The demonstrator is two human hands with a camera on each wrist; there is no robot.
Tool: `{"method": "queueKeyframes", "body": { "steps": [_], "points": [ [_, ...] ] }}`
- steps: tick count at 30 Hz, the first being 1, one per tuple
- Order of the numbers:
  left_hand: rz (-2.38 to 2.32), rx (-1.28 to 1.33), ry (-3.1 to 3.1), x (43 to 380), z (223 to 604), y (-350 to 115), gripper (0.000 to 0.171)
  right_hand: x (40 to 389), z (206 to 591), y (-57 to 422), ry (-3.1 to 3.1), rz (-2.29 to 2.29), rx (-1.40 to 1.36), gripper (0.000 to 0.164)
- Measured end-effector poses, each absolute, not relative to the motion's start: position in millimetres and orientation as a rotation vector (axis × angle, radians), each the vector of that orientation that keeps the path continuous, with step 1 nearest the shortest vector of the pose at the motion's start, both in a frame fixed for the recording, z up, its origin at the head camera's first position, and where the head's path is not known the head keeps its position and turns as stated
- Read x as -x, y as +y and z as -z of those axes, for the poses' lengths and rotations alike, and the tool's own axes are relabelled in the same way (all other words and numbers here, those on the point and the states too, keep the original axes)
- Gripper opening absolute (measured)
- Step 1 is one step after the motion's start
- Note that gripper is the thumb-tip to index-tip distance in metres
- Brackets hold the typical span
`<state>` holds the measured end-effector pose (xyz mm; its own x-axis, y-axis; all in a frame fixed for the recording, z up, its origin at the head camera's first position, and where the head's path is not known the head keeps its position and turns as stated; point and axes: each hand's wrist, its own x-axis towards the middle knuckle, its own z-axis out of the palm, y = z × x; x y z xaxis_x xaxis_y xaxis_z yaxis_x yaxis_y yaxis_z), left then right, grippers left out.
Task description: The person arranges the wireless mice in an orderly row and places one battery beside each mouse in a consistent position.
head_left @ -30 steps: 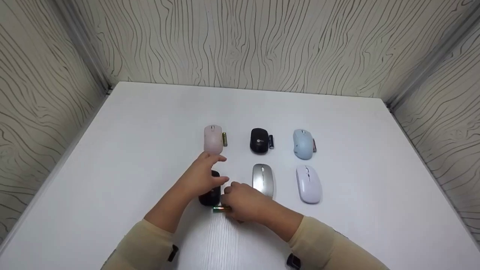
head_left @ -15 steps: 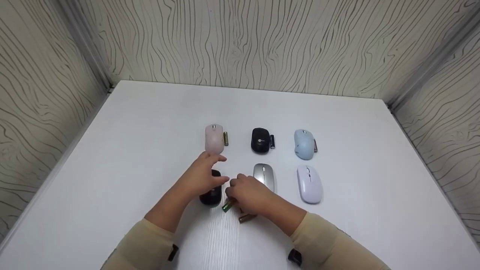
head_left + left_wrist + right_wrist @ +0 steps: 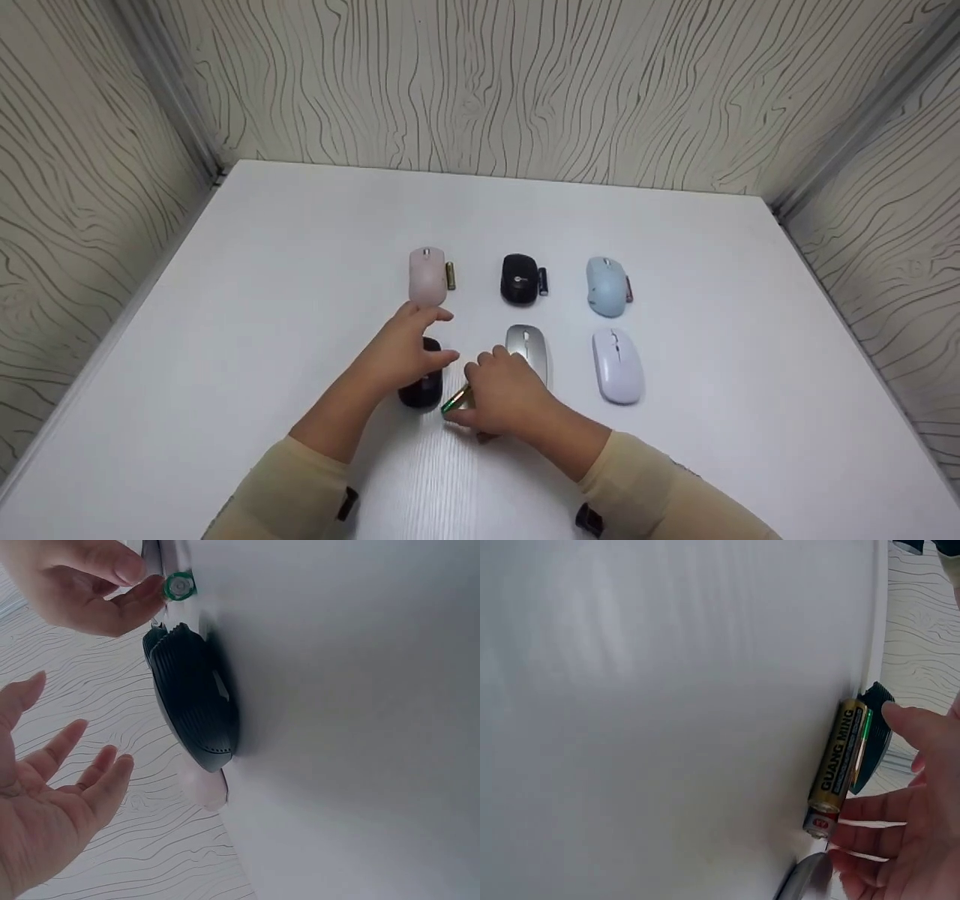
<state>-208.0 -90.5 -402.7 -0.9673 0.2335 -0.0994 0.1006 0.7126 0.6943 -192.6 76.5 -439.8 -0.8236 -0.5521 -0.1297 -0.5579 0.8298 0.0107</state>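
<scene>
My left hand point(image 3: 397, 352) hovers over the lower-left black mouse point(image 3: 422, 394), thumb and fingers spread with nothing between them; in the left wrist view a gap shows between that hand point(image 3: 60, 810) and the mouse point(image 3: 187, 697). My right hand point(image 3: 506, 394) has its thumb and curled fingers around a green-ended battery point(image 3: 454, 401), which lies slanted just right of the black mouse. Its round end point(image 3: 179, 586) faces the left wrist camera, a fingertip against it. A gold battery point(image 3: 836, 757) marked GUANG MING lies alongside, mostly hidden under the hand in the head view.
Behind the right hand is a silver mouse point(image 3: 527, 349), partly covered. A lilac mouse point(image 3: 619, 366) stands to its right. The back row has pink point(image 3: 427, 276), black point(image 3: 519, 279) and light blue point(image 3: 606, 286) mice, each with a battery beside it. Wood-patterned panels point(image 3: 480, 90) border the white table point(image 3: 315, 225).
The green-ended battery has turned from lying crosswise to a slant and shifted a little up and right with my right hand. The gold battery came into view beneath that hand. The left hand stays put.
</scene>
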Motion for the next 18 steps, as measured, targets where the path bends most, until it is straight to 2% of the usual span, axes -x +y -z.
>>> {"method": "queueKeyframes", "body": {
  "steps": [2, 5, 12, 18],
  "points": [
    [-1.099, -0.266, 2.735, 207.6, 401.7, -89.9, 0.05, 192.2, 440.9, 73.2, 2.89, -0.083, 0.834, 0.067],
    [-1.101, -0.257, 2.727, 207.4, 401.4, -89.2, 0.05, 192.8, 443.3, 68.6, 2.891, -0.078, 0.816, 0.068],
    [-1.105, -0.258, 2.722, 206.4, 403.4, -89.7, 0.051, 193.6, 445.9, 65.0, 2.886, -0.071, 0.853, 0.048],
    [-1.106, -0.223, 2.713, 205.9, 402.7, -91.9, 0.051, 195.7, 442.4, 69.0, 2.849, -0.008, 0.868, 0.042]
  ]
}}
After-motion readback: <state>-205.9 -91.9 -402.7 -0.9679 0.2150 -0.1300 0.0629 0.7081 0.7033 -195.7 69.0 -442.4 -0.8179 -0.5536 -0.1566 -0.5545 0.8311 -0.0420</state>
